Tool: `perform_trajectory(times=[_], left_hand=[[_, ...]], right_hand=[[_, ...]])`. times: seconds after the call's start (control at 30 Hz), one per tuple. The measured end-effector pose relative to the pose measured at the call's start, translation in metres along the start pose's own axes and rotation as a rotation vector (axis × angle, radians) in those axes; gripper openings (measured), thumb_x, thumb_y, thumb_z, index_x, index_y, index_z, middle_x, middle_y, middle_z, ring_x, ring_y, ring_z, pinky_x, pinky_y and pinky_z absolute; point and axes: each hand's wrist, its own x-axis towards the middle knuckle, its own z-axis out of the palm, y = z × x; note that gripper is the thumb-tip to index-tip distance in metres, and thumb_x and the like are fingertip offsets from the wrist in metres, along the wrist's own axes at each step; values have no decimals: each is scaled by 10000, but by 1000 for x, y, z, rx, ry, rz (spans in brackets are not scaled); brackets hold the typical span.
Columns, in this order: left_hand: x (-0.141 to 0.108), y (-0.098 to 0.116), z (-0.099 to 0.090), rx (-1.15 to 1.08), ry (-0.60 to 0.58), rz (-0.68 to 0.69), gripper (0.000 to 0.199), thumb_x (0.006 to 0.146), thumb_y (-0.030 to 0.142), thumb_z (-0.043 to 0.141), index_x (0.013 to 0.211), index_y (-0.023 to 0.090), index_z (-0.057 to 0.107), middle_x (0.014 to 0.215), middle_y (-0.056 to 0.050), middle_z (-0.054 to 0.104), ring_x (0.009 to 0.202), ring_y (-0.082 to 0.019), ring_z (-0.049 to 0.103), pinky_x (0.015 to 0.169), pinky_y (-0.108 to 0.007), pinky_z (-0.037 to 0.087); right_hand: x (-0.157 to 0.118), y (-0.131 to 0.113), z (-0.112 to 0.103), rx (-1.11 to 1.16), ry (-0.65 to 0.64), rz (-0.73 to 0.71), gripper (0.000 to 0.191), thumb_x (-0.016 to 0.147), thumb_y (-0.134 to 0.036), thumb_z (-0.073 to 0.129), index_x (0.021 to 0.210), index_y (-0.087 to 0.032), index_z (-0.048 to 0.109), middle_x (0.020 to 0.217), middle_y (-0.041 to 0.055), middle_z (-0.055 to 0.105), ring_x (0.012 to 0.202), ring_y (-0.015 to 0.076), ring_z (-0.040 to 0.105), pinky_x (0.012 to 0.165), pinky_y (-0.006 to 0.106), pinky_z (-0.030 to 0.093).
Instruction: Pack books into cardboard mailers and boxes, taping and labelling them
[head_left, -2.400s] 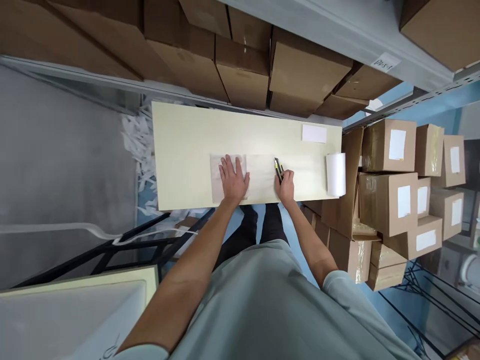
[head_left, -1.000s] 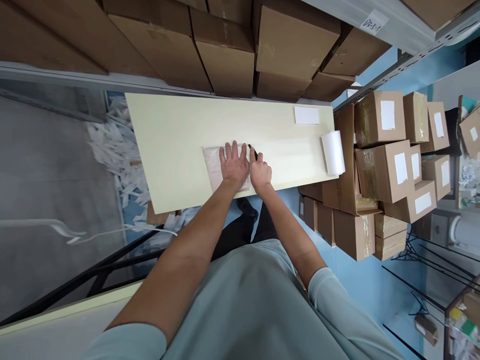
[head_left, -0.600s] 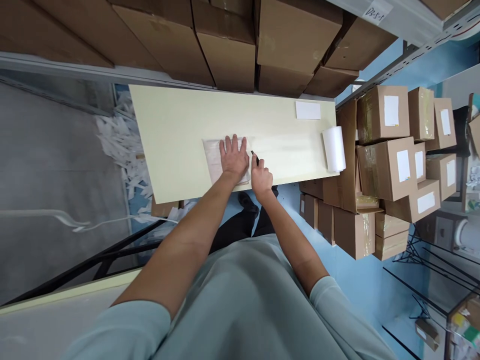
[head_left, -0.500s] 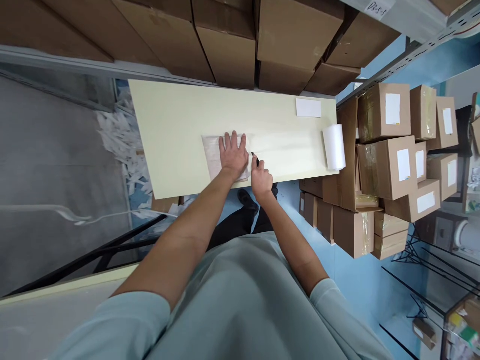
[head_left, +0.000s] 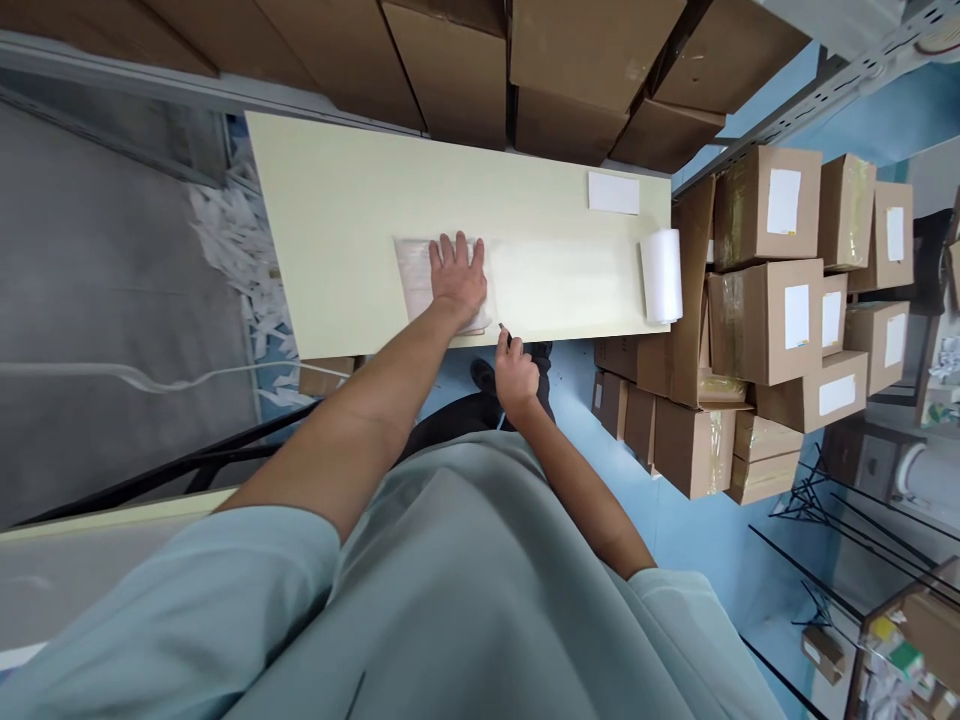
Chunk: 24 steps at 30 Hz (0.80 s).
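My left hand (head_left: pixel 457 275) lies flat with its fingers spread, pressing on a whitish, clear-wrapped flat packet (head_left: pixel 414 272) on the pale yellow tabletop (head_left: pixel 337 210). A brownish edge shows beneath the packet near the table's front. Just past that front edge, to the right of the packet, my right hand (head_left: pixel 516 375) is closed around a small dark utility knife (head_left: pixel 505 335). Its tip points up toward the table, and the fingers hide most of the handle. Toward the right end lies a white roll (head_left: pixel 661 276), with a sheer sheet seeming to stretch from it to the packet.
A white paper slip (head_left: pixel 613 193) lies at the table's back right. Cardboard boxes (head_left: pixel 450 85) line the shelf behind, and labelled cartons (head_left: pixel 765 320) are stacked at the right. Scraps of white paper (head_left: pixel 232 240) heap beyond the left end.
My right hand with the utility knife has drawn toward me, from over the tabletop to past its front edge. My left hand stays on the packet. The view has shifted slightly.
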Motion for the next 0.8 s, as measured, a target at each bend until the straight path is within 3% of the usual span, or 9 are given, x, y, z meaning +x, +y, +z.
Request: perform_trajectory(times=[0.13, 0.23, 0.3, 0.4, 0.53, 0.67, 0.8], left_hand=[[5, -4, 2, 65, -48, 8, 673, 1088, 155, 479, 1733, -3, 369, 1877, -259, 239, 1749, -413, 92, 1389, -730, 3], [15, -7, -7, 99, -105, 2, 705, 1042, 220, 558, 1712, 37, 433, 1840, -269, 323, 1711, -458, 227, 1362, -776, 121], [29, -5, -24, 123, -201, -42, 682, 1017, 298, 580, 1666, 93, 530, 1766, -275, 445, 1645, -475, 378, 1327, -758, 272], [61, 13, -68, 169, -270, -80, 687, 984, 381, 588, 1623, 128, 606, 1639, -272, 591, 1515, -450, 558, 1262, -648, 449], [107, 67, -154, 216, -121, 36, 643, 960, 355, 610, 1569, 159, 678, 1587, -192, 672, 1467, -379, 622, 1281, -510, 471], [143, 134, -241, 251, 61, 156, 533, 997, 318, 596, 1491, 197, 755, 1526, -154, 725, 1441, -345, 651, 1277, -430, 478], [171, 188, -304, 259, 218, 233, 529, 1050, 308, 536, 1529, 195, 729, 1557, -150, 699, 1437, -344, 648, 1244, -418, 506]], right_hand=[[-16, 2, 1, 30, -42, -11, 623, 1179, -118, 308, 1799, -148, 354, 1406, 239, 650, 1138, 227, 804, 942, 321, 695], [-25, 6, -9, 55, -111, -50, 591, 1166, -92, 374, 1754, -138, 416, 1422, 248, 655, 1171, 223, 816, 976, 314, 681], [-27, 11, -22, 70, -140, -74, 597, 1152, -79, 415, 1744, -151, 420, 1447, 253, 654, 1199, 236, 819, 997, 331, 677], [-16, 26, -59, 86, -106, -75, 632, 1134, -69, 454, 1752, -184, 391, 1487, 257, 645, 1225, 258, 821, 1008, 362, 672], [26, 55, -149, 119, 69, -61, 682, 1094, -24, 454, 1751, -193, 379, 1519, 250, 643, 1251, 288, 812, 1015, 381, 652], [72, 86, -276, 166, 310, -63, 690, 1081, -46, 484, 1732, -260, 398, 1520, 206, 664, 1266, 305, 798, 1008, 363, 616], [107, 112, -392, 215, 537, -134, 533, 1135, -215, 551, 1655, -221, 435, 1495, 204, 684, 1277, 332, 774, 1027, 405, 598]])
